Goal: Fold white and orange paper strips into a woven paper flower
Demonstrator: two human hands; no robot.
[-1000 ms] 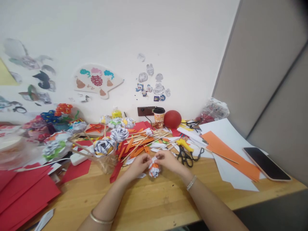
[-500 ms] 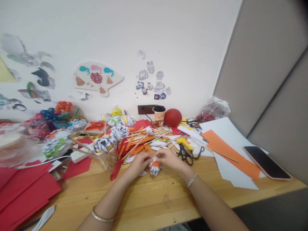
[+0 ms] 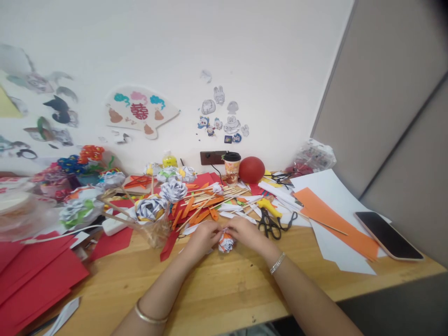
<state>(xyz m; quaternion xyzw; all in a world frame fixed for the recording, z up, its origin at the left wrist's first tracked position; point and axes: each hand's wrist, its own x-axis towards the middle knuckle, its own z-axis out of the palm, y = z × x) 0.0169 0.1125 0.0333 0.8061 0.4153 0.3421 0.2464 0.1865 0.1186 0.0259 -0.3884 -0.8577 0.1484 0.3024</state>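
Observation:
A small paper flower (image 3: pixel 226 243) of white and orange paper sits between my two hands just above the wooden desk (image 3: pixel 224 289). My left hand (image 3: pixel 202 238) pinches its left side with closed fingers. My right hand (image 3: pixel 247 233) grips its right side and top, fingers curled over it. Both wrists wear thin bangles. Behind my hands lies a heap of wooden sticks and orange paper strips (image 3: pixel 201 205).
Black scissors (image 3: pixel 269 224) and a yellow glue gun (image 3: pixel 269 207) lie right of my hands. A phone (image 3: pixel 388 234) rests on white and orange paper (image 3: pixel 329 217) at the right. Red sheets (image 3: pixel 31 275) and finished paper roses (image 3: pixel 151 207) fill the left. A cup (image 3: pixel 231 169) and red ball (image 3: pixel 251 170) stand by the wall.
My hands have closed in tighter over the paper flower, hiding its white top. The view has tilted down slightly.

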